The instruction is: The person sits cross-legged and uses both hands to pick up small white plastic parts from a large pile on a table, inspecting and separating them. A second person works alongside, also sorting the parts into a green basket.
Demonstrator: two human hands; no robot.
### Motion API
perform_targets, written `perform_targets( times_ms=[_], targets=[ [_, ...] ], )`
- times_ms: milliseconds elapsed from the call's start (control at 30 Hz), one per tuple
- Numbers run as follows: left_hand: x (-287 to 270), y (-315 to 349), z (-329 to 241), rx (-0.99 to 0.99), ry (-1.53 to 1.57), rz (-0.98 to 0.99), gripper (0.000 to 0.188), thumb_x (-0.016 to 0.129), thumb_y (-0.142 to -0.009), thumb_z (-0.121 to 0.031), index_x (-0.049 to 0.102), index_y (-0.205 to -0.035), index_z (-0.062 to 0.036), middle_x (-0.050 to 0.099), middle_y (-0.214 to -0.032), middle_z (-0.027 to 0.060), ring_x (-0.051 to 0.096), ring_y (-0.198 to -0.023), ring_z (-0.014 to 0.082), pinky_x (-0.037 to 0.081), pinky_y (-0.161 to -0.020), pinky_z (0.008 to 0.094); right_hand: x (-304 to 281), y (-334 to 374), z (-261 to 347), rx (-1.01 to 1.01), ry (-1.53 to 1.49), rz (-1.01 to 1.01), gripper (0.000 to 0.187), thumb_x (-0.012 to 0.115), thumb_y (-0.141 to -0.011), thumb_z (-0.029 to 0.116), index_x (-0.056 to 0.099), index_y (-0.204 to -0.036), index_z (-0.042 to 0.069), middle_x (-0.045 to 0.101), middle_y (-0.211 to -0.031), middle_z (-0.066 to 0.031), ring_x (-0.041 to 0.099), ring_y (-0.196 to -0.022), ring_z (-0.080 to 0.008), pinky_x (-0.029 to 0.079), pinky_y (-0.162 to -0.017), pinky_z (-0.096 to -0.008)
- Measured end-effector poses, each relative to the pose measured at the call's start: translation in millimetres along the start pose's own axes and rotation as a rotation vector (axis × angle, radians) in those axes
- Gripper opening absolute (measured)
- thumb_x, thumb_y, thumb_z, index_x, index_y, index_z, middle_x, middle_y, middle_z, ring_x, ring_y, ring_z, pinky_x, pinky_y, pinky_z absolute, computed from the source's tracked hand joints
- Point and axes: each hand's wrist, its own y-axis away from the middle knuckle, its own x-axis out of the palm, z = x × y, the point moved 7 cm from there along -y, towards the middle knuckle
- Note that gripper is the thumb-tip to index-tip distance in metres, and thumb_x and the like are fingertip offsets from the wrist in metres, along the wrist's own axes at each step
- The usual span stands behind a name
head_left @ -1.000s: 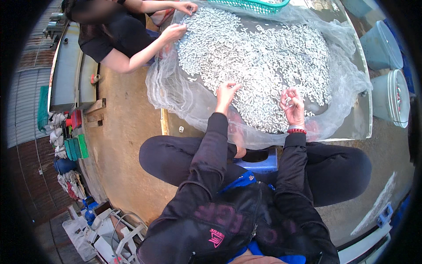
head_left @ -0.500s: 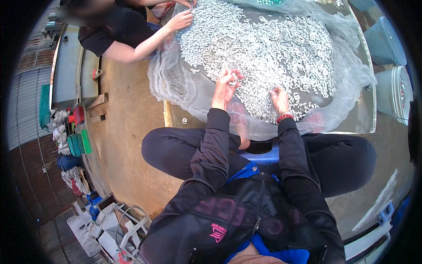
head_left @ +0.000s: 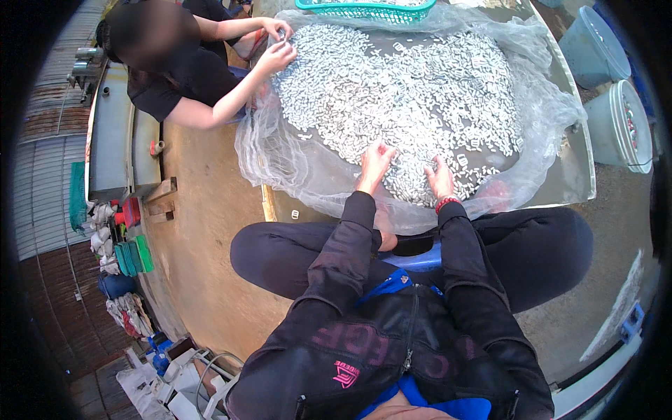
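A broad heap of small pale-grey pieces [head_left: 350, 105] lies on a mesh sheet [head_left: 276, 171]; several that lie flat look like slotted strap sliders. At the heap's near edge, my left hand [head_left: 376, 166] has its back up and its fingers curled in, and whatever they hold is hidden. Just right of it, my right hand [head_left: 441, 179], with a red bead bracelet at the wrist, reaches to the pieces with thumb and forefinger apart. Nothing shows between those fingers. One loose slider [head_left: 462, 160] lies beside my right hand.
At the far left a co-worker [head_left: 178, 91] holds both hands over the heap's edge. A green basket [head_left: 371, 10] stands at the far side. Pale buckets [head_left: 616, 129] line the right. One slider [head_left: 295, 215] lies apart, near my left knee.
My left hand, palm up with pale pieces before, has turned over and come down nearer my right hand. My right fingers have spread. The co-worker's hands have come together; the view has shifted.
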Motion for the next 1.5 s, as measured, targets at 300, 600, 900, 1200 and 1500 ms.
perform_targets(
  times_ms=[300,600,900,1200,1500],
  targets=[
    [-25,14,-79,-0.169,1.195,0.301,0.010,0.060,-0.085,-0.013,0.052,-0.088,-0.0079,0.060,-0.084,0.0073,0.058,-0.070,0.0131,0.048,-0.049,0.0265,-4,-5,30,0.127,-1.156,0.320,0.023,0.063,-0.091,0.032,0.056,-0.081,0.013,0.042,-0.057,0.0054,0.048,-0.053,-0.0050,0.026,-0.039,-0.0183],
    [65,-5,-69,0.205,-0.387,0.321,0.030,0.068,-0.082,-0.020,0.061,-0.103,-0.0001,0.062,-0.091,0.0173,0.064,-0.079,0.0270,0.051,-0.064,0.0393,-56,2,34,0.073,-1.324,0.374,0.020,0.059,-0.091,0.011,0.059,-0.107,-0.001,0.066,-0.101,-0.0116,0.067,-0.089,-0.0218,0.056,-0.070,-0.0322],
    [74,-11,-69,0.446,-0.490,0.320,0.018,0.065,-0.085,-0.020,0.064,-0.096,-0.0073,0.061,-0.092,0.0177,0.063,-0.077,0.0310,0.050,-0.063,0.0374,-65,12,50,-0.057,-1.541,0.453,0.033,0.054,-0.091,0.001,0.049,-0.123,-0.003,0.062,-0.109,-0.0176,0.064,-0.100,-0.0300,0.057,-0.082,-0.0446],
    [16,25,-68,-0.251,1.171,0.463,0.020,0.057,-0.087,-0.022,0.056,-0.098,-0.0054,0.057,-0.085,0.0063,0.058,-0.076,0.0173,0.040,-0.045,0.0216,-52,0,39,0.000,-1.172,0.103,0.031,0.057,-0.083,-0.009,0.057,-0.114,-0.003,0.064,-0.098,-0.0158,0.067,-0.083,-0.0230,0.061,-0.066,-0.0375],
    [7,24,-107,-0.053,1.397,0.644,0.033,0.057,-0.091,-0.037,0.058,-0.094,-0.0044,0.059,-0.098,0.0150,0.063,-0.081,0.0256,0.052,-0.050,0.0273,-64,5,40,-0.009,-1.104,-0.024,0.018,0.059,-0.082,-0.010,0.051,-0.095,0.000,0.061,-0.086,-0.0102,0.066,-0.078,-0.0220,0.062,-0.064,-0.0385]
  ],
)
